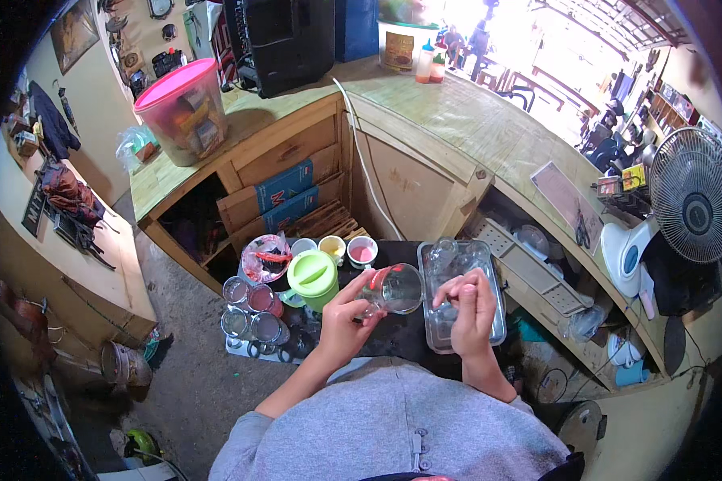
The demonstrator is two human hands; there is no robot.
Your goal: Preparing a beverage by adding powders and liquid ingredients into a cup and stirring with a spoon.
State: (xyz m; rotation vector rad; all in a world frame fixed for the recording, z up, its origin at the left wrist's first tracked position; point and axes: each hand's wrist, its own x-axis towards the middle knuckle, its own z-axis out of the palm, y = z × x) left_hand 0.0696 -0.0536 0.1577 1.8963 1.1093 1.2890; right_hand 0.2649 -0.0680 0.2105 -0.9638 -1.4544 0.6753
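My left hand holds a clear glass with red marking, tilted so that its mouth faces right. Over a clear plastic tray with glassware in its far part is my right hand; its fingers are curled, and whether they hold anything small cannot be told. Left of the glass stands a green lidded pitcher. Several glasses are grouped at the left of the dark table. Behind the pitcher are a cup with pink contents, a cup with yellow contents and a pink-rimmed container.
A wooden counter curves around the table, bearing a pink-lidded bucket, a black loudspeaker, squeeze bottles and a fan. A white cable hangs down its front. Shelves with a plastic rack stand at right.
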